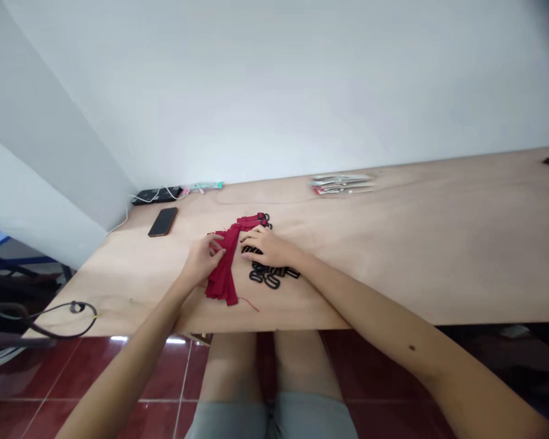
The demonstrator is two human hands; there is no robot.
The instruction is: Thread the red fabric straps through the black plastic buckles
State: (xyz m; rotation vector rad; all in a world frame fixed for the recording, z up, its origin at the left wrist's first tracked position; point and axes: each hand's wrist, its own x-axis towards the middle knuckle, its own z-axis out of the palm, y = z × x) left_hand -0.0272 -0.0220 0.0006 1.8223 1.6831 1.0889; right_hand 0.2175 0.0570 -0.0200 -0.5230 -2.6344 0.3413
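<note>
Several dark red fabric straps [219,280] lie fanned on the wooden table, a loose red thread trailing from their near end. My left hand [205,259] rests at their left side, thumb and fingers curled but apart at the fabric. Black buckles and rings [271,279] form a loose pile right of the straps. Over the pile's upper part lies my right hand [261,245], its fingers slightly spread and partly covering the black pieces. Just beyond it, red straps with black hardware [254,219] stick out. Whatever is beneath the right palm is hidden.
A phone [163,222] lies left of the straps. Behind it are a black box with white cables [156,196] and a small packet [205,186]. Thin packaged items [341,184] lie by the wall. A black cable [71,320] loops over the table's left corner.
</note>
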